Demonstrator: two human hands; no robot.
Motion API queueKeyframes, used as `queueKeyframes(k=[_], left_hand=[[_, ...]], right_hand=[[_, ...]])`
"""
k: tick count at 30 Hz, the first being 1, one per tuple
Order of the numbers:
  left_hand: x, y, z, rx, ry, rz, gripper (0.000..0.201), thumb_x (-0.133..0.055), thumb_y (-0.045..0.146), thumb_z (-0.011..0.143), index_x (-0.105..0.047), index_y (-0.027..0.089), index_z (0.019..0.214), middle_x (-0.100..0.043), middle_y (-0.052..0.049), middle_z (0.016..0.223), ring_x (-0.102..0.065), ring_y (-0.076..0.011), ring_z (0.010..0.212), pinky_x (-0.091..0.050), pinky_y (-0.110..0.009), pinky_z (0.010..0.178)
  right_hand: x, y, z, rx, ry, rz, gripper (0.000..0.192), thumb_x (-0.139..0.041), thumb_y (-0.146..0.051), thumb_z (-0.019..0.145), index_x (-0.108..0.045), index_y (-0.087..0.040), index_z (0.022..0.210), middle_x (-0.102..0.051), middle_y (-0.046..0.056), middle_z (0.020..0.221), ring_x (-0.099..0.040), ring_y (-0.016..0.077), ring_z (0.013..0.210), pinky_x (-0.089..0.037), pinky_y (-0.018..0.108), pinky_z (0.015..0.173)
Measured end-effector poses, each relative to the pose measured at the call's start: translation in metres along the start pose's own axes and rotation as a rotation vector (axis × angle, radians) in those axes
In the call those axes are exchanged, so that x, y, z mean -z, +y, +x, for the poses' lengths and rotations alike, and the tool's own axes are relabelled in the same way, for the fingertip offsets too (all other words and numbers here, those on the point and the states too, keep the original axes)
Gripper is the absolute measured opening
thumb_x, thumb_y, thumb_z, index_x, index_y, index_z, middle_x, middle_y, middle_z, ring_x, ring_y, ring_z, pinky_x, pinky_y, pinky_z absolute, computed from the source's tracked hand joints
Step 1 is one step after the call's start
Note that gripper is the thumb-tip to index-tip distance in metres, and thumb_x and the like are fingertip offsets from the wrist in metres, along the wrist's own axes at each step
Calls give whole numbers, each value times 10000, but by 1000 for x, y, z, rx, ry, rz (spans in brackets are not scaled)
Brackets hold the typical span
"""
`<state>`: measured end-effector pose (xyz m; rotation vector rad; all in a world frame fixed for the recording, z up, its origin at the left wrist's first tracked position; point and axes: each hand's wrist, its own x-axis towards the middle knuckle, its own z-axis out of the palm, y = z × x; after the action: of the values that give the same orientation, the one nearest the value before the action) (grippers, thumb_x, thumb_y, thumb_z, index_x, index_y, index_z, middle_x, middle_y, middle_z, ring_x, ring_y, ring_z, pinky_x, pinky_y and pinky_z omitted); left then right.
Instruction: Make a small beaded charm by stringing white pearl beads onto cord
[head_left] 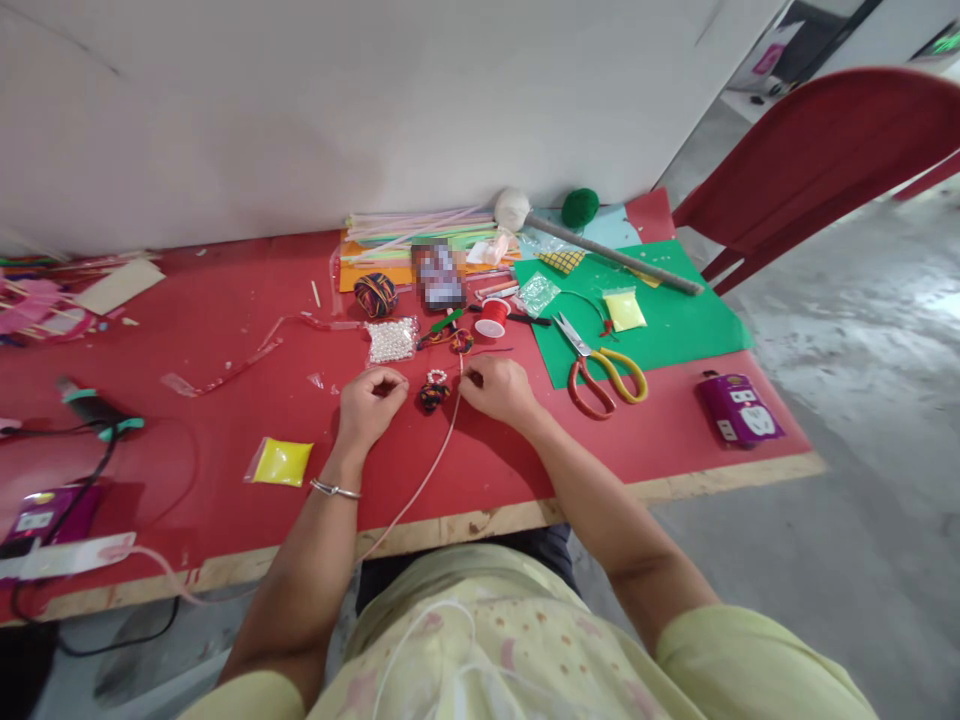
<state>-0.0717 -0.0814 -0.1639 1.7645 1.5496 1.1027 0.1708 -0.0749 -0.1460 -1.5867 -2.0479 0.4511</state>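
Near the middle of the red surface (225, 330), the left hand (369, 402) is curled shut and the right hand (496, 388) pinches a thin cord (427, 475) beside a half-made bead charm (434, 392), with loose pearls (391, 341) left.

Pale yellow short-sleeved top, silver bangle (335, 489) on left wrist.

Matt red covering over raw wood

The tabletop (225, 330) wears a matt red sheet, its bare wooden edge rough. The scissors (604, 365) pair shiny metal blades with glossy plastic handles; the pearl beads (391, 341) gleam in clear plastic beside matt green paper (675, 320).
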Motion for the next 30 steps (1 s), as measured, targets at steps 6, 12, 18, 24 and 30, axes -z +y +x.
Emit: queueKeyframes(k=[6, 12, 18, 24, 30], left_hand=[[1, 17, -2, -25, -59, -170, 137, -699, 282, 812, -690, 203, 701, -758, -72, 1019, -699, -219, 971, -548, -339, 838], [-3, 34, -5, -42, -304, -377, 144, -745, 301, 807, -692, 199, 720, -749, -106, 1039, -704, -237, 949, -563, -376, 852], [-10, 30, -7, 43, -287, -481, 153, -763, 350, 828, -700, 215, 793, -658, -26, 769, -618, -151, 699, -517, -284, 649], [-15, 24, -8, 371, -252, -678, 266, -786, 402, 789, -616, 198, 774, -605, 24, 565, -433, -72, 415, -278, -197, 391], [-16, 25, -6, 466, -190, -801, 302, -886, 297, 612, -620, 158, 653, -676, 4, 684, -376, -19, 395, -228, -180, 378]], right_hand=[[2, -2, 0, 156, 49, 188, 184, -537, -274, 969, -703, -196, 964, -717, 78, 920, -628, 183, 807, -426, 283, 718], [1, -12, -1, 418, 21, 384, 233, -459, -297, 1037, -666, -191, 1065, -665, 97, 980, -627, 182, 883, -477, 282, 787], [-4, -15, -2, 443, 18, 400, 211, -476, -271, 1025, -666, -188, 1065, -665, 100, 988, -625, 185, 878, -478, 292, 782], [-7, -16, -6, 426, 44, 346, 186, -524, -251, 995, -689, -178, 1041, -678, 83, 940, -631, 167, 837, -470, 270, 743], [-7, -15, -7, 452, 103, 306, 146, -587, -241, 935, -708, -163, 958, -675, 47, 832, -587, 121, 681, -430, 236, 636]])
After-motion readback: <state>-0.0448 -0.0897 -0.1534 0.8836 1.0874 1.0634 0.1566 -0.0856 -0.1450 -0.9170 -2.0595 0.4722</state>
